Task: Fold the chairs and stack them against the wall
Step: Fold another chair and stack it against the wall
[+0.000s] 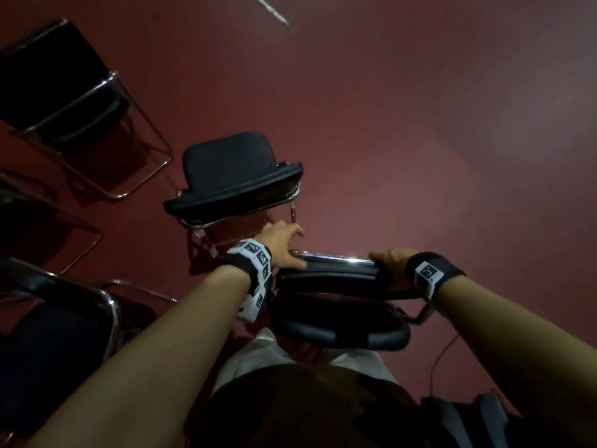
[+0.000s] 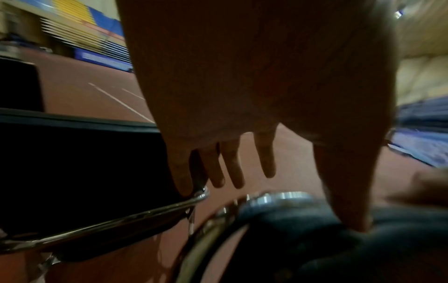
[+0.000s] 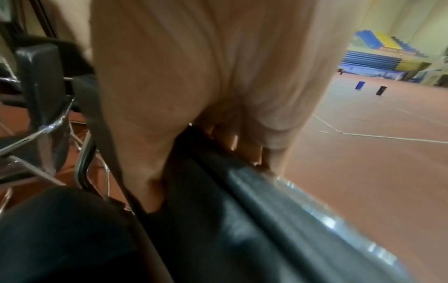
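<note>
Grip: our right hand (image 1: 389, 258) clamps the folded chair (image 1: 339, 276); left hand (image 1: 282, 240) fingers spread, thumb resting on it.
Left: three chairs (image 1: 235, 176) unfolded, none stacked.

Glossy chromed metal tubing (image 1: 336, 255) is seen on the chair (image 1: 339, 305); its padding looks smooth and black; the floor (image 1: 420, 124) is matt red.

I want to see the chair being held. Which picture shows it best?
The head view: the chair shows whole between the left hand and right hand. The left wrist view shows only its blurred rail; the right wrist view shows its black edge under curled fingers.
</note>
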Demonstrator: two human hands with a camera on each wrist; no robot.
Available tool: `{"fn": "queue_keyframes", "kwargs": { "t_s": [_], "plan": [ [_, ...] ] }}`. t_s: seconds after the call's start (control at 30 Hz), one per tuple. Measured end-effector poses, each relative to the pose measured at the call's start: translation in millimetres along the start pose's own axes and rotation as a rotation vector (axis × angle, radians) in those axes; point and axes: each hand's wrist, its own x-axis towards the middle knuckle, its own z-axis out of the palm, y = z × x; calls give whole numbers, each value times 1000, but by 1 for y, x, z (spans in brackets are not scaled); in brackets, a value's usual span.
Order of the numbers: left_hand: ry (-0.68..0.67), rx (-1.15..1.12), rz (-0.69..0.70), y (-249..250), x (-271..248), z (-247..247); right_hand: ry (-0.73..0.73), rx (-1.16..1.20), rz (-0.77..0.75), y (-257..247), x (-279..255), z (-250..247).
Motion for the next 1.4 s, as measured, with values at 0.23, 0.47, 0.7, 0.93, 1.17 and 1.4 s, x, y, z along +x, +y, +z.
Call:
{"fn": "queue_keyframes", "kwargs": {
  "t_s": [0.23, 0.47, 0.7, 0.93, 1.17, 1.4],
  "plan": [
    [-208, 114, 16, 12, 15, 35, 41, -16, -24, -3, 0, 12],
    [-236, 263, 16, 37, 20, 35, 24, 202, -110, 17, 4, 24],
    [-267, 242, -117, 66, 6, 44, -44, 236, -333, 27, 14, 22],
    [-292, 206, -246, 103, -32, 91, -12, -113, -484, 31, -6, 29],
    [-137, 112, -374, 113, -105, 137, 18, -318, -584, -6, -31, 36],
    [53, -31, -572, 133, -210, 218, 25, -514, -737, -69, -78, 66]
  ]
}}
